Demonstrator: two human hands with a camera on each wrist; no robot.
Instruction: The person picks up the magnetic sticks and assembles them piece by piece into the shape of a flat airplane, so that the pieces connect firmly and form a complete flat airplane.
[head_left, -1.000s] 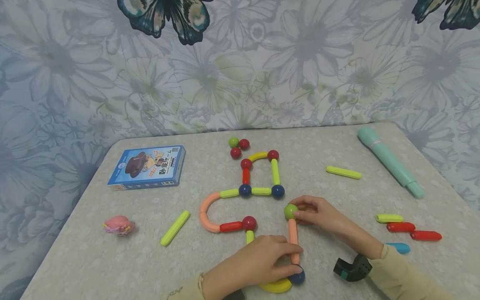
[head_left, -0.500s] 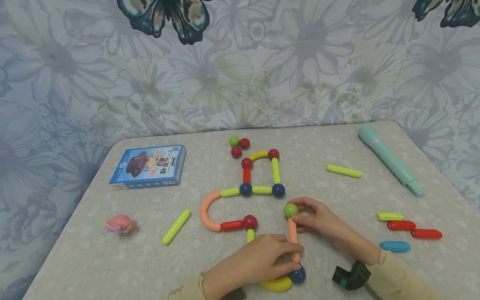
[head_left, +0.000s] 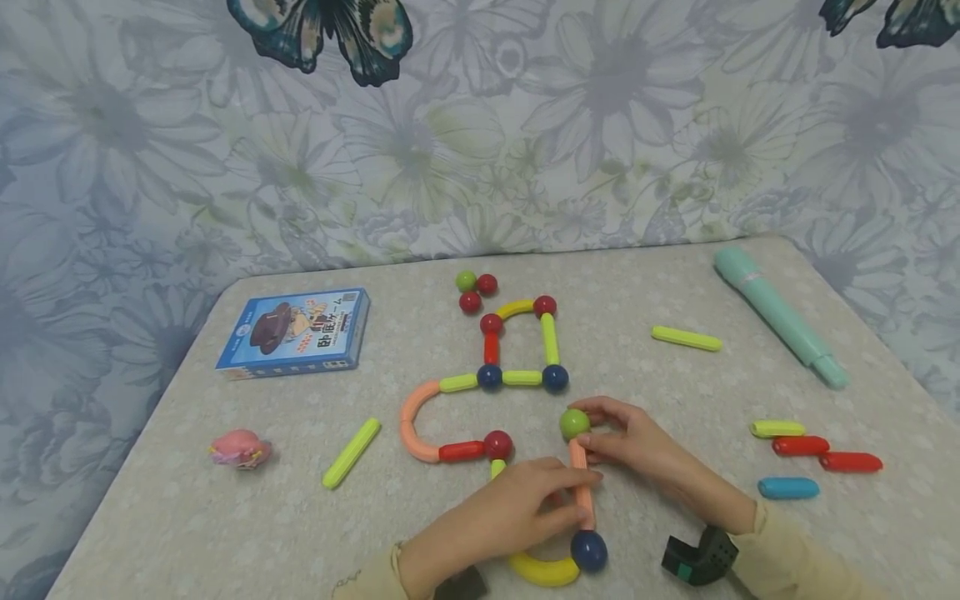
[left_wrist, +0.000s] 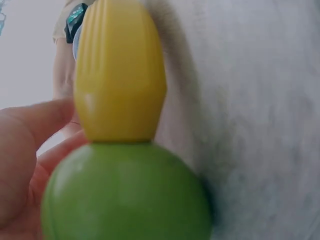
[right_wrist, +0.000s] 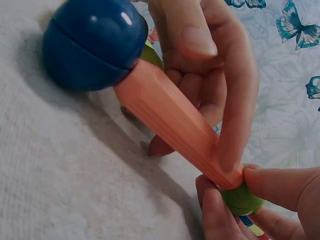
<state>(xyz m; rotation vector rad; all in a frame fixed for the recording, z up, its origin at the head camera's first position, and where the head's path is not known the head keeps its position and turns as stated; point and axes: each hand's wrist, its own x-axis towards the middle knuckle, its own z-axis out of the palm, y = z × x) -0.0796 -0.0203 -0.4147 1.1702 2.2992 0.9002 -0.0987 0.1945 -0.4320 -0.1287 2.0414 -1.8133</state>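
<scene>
R hand (head_left: 637, 433), just right of ctr in head view, pinches green ball (head_left: 574, 424) btwn thumb & fingers. Ball sits at upper end of salmon rod (right_wrist: 170, 112); rod's lower end meets dark blue ball (head_left: 588, 551), nr bottom edge, right of ctr. L hand (head_left: 517, 504) comes in from bottom ctr, idx finger on the rod twd the green ball end, thumb nr it; can't tell if it's pinching. Curved yellow piece (head_left: 547, 572) touches dark blue ball's left side, partly hidden by L hand.

Mid-frame: red ball (head_left: 498, 445), red rod (head_left: 462, 452) & salmon arc (head_left: 408, 425) run in a line, then up to a closed loop of rods & balls. Left: flat blue box (head_left: 292, 333), pink toy (head_left: 240, 449), loose lime rod (head_left: 352, 453). Upper right: mint tube (head_left: 780, 317). Right: blue rod (head_left: 788, 488), lying below 2 red rods (head_left: 851, 462).
</scene>
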